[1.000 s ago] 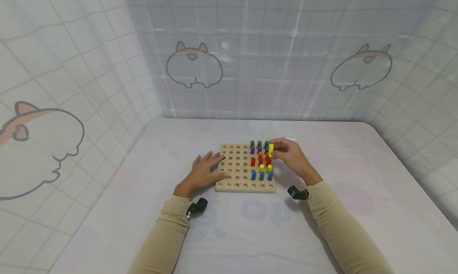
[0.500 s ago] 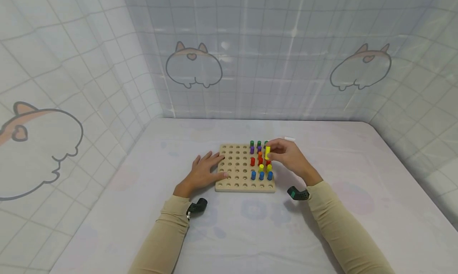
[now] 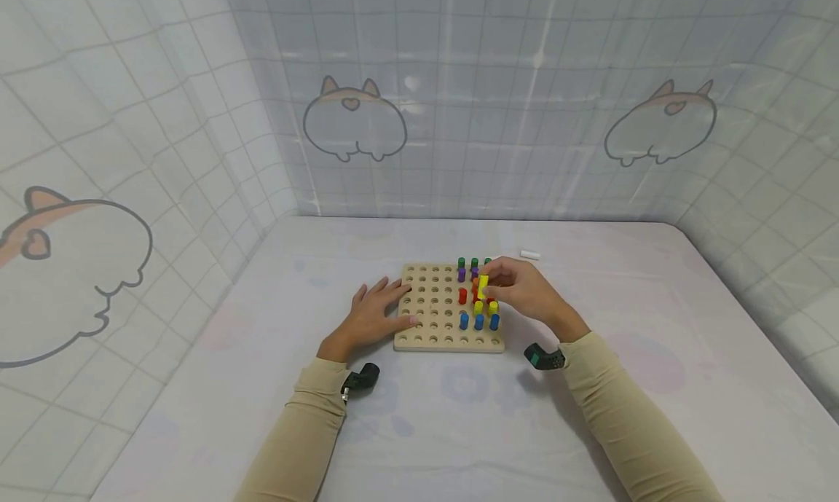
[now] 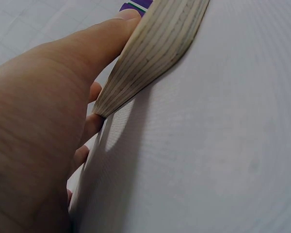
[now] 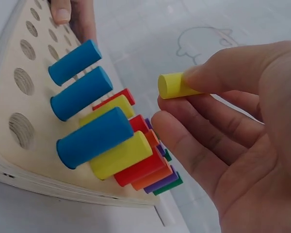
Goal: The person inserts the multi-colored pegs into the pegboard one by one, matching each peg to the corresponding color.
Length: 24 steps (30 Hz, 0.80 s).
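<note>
A wooden pegboard (image 3: 434,334) with rows of round holes lies on the table. My right hand (image 3: 524,289) pinches a yellow peg (image 5: 172,86) between thumb and fingers, above the board's right side. Below it stand blue pegs (image 5: 82,94), two yellow pegs (image 5: 121,155) and red pegs (image 3: 462,296); orange, purple and green pegs (image 3: 462,262) rise behind, some hidden by the hand. With fingers spread, my left hand (image 3: 373,316) rests on the board's left edge, its thumb over the front left holes. In the left wrist view, that thumb lies on top of the board's layered edge (image 4: 155,53).
A small white cylinder (image 3: 530,254) lies on the table behind the right hand. Black wrist cameras (image 3: 363,377) hang below both sleeves. A pale cloth (image 3: 446,429) covers the table, and tiled-pattern curtains (image 3: 472,152) surround it.
My right hand has moved left and slightly toward the front with the yellow peg, from the board's right edge to over the peg rows. The left hand has stayed still.
</note>
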Available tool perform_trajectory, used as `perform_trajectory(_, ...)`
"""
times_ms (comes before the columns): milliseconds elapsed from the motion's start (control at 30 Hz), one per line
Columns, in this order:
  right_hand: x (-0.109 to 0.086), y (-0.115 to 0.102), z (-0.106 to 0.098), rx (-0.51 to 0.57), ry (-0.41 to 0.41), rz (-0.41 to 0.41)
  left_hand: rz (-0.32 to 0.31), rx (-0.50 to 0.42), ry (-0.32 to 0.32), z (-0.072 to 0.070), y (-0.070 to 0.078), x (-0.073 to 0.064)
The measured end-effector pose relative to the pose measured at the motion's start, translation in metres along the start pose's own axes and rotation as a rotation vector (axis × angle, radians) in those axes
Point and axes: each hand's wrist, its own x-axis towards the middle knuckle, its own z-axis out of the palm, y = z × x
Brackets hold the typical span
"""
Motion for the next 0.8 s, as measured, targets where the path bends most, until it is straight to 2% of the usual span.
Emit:
perform_trajectory(300,-0.001,-0.002,0.010,-0.049,-0.006,0.006,-0.020,0.008,0.001,0.000,0.002,0.000)
perform_trajectory(800,0.003,0.000,0.022,-0.090,-0.006,-0.013,-0.007,0.013,-0.001,0.000,0.002,0.002)
